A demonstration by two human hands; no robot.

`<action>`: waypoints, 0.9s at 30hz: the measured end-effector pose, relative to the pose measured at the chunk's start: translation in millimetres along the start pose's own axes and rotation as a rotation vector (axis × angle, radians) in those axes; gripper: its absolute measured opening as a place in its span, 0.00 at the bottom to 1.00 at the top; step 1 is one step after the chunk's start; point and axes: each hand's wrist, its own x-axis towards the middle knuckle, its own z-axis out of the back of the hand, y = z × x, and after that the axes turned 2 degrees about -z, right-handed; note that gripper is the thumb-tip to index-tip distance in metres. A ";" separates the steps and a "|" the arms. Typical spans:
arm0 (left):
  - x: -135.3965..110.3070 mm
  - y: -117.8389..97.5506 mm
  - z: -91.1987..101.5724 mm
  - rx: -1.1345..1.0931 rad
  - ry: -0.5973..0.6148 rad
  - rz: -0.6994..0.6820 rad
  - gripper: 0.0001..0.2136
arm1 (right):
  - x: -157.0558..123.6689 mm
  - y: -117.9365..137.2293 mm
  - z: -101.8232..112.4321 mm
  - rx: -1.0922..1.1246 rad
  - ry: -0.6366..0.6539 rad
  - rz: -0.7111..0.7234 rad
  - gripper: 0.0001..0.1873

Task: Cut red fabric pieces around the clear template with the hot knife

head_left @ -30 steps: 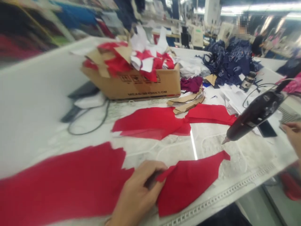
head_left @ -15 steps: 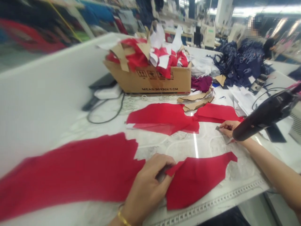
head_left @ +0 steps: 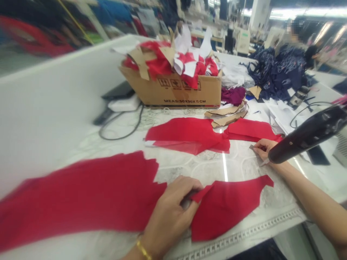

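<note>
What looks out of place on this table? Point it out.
The cardboard carton is overfilled: red fabric scraps and white scraps heap well above its rim, with flaps of material sticking out unevenly.

**A:** What's overhead?

**B:** Long strip lights glowing white, close to a thick white pillar.

**A:** And further back?

**C is not needed, look:** Pale sewing machines sit on tables, with a co-worker at the far right.

**A:** What's that colour along the left?

**B:** Blue, red and green cloth hanging up (too blurred to make out single pieces).

**A:** And closer in?

**B:** A long white worktop with a stone-like pattern and a measuring strip along its near edge. Below that edge, at the right, there's a pale floor.
</note>
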 end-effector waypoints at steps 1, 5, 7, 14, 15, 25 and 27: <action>0.4 -0.4 0.4 0.001 -0.001 0.007 0.09 | 0.2 0.2 -1.2 0.004 -0.003 -0.005 0.10; 1.5 -1.7 1.6 0.002 0.012 0.032 0.09 | -0.2 -2.7 -6.8 0.015 -0.024 -0.025 0.11; 1.3 -2.0 1.4 -0.002 0.012 0.025 0.09 | -1.0 -5.2 -8.9 0.020 -0.033 -0.024 0.12; 0.3 -0.4 0.2 -0.006 0.012 0.039 0.11 | -0.2 -6.1 -7.4 0.018 -0.041 0.022 0.13; 0.2 0.0 0.2 -0.005 0.012 0.036 0.11 | 0.2 -5.2 -6.4 0.015 -0.039 0.028 0.12; 0.9 -0.7 -1.6 -0.010 0.005 0.028 0.10 | 2.1 -5.5 -5.1 0.004 -0.030 0.036 0.09; 1.0 -0.8 -1.5 -0.013 0.006 0.028 0.10 | 2.7 -6.3 -5.2 0.002 -0.033 0.035 0.09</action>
